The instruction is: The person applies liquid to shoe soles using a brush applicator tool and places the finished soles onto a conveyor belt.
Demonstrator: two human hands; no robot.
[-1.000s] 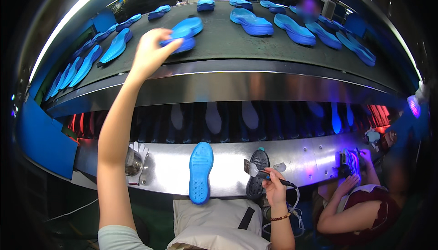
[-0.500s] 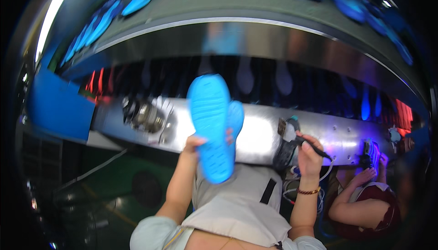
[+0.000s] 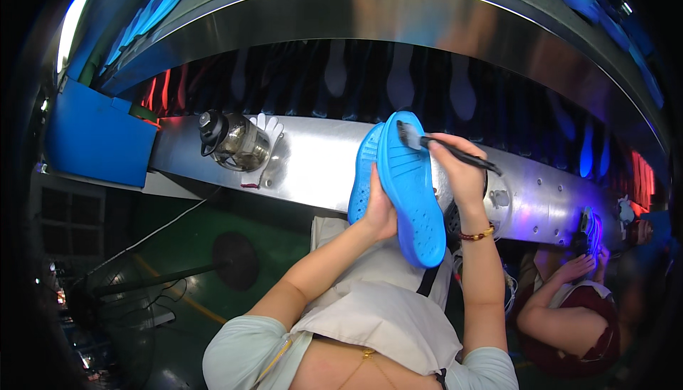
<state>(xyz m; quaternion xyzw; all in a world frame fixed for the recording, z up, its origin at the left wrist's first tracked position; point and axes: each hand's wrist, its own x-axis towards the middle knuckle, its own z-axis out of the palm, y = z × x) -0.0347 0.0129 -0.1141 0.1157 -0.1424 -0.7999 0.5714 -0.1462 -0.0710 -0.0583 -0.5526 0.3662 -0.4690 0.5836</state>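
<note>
My left hand grips two bright blue shoe soles, held upright and close together above my lap. The front shoe sole shows a raised rim, slanting grooves and small holes at its lower end. Behind it on the left is the other shoe sole, partly covered. In my right hand is a black-handled brush. Its pale bristles lie against the upper end of the front sole. Beside my right wrist, a dark round container on the bench is mostly hidden.
On the metal bench stand a glass bottle with a black lid and a white glove. Beyond it, a conveyor opening carries several hanging soles. A blue box is at the left. A co-worker sits at the right.
The soles have moved right, and a different face with a rim and holes now shows. My right hand has brought the brush left and up from the container onto the front sole.
</note>
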